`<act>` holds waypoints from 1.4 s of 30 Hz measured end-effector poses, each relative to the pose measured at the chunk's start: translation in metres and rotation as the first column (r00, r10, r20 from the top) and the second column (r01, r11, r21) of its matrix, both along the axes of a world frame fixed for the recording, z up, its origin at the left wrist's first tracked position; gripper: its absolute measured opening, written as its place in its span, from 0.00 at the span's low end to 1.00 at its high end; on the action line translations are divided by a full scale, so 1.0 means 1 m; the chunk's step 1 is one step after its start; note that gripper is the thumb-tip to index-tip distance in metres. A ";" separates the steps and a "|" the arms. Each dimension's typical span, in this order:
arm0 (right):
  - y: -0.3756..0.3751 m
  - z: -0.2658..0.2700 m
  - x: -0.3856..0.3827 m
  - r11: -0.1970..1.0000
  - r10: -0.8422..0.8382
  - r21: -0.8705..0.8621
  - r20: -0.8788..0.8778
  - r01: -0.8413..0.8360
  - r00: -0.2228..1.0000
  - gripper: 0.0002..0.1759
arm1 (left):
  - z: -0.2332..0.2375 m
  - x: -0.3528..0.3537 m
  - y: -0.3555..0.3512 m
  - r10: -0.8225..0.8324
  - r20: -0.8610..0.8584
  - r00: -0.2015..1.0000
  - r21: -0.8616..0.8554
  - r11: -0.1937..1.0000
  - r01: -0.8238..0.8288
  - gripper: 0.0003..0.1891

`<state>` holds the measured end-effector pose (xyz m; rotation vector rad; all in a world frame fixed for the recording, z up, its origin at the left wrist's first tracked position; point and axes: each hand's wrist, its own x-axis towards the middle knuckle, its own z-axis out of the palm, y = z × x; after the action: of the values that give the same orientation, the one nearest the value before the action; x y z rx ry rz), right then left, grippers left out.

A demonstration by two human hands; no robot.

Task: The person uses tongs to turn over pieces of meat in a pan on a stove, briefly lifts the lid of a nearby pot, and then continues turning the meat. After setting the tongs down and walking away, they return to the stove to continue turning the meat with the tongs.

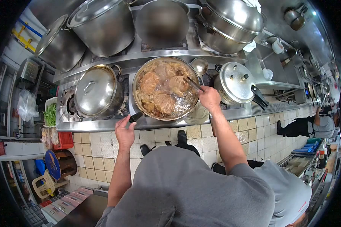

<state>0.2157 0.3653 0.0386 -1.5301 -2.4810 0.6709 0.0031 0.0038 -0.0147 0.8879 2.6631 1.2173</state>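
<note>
A wide pan [135, 99] of bubbling brown liquid sits on the stove, with several large browned pieces of food [165, 103] in it. My left hand [124, 132] is at the pan's front-left, thumb and fingers on either side of the end of its black handle [136, 117]. My right hand [210, 97] is closed around dark tongs [193, 83]. Their tips reach over the pan's right side, at another browned piece [179, 85]. A crumpled cloth [197, 114] lies by the pan's front-right edge, below my right hand.
A lidded pot [96, 90] stands left of the pan, a pressure cooker [236, 84] to its right. Behind the pan are a ladle [199, 66] and large stockpots [102, 30]. One person [284, 193] is close at my right; another [310, 125] stands farther off.
</note>
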 end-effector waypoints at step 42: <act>-0.050 0.018 -0.016 0.987 0.007 0.152 0.234 -0.044 0.972 0.18 | 0.002 -0.022 -0.009 -0.142 0.048 0.989 0.015 0.990 0.141 0.25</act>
<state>0.2002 0.3154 0.0571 -1.6024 -2.6515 0.3047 -0.0188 -0.0048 -0.0127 1.0160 2.5097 1.2069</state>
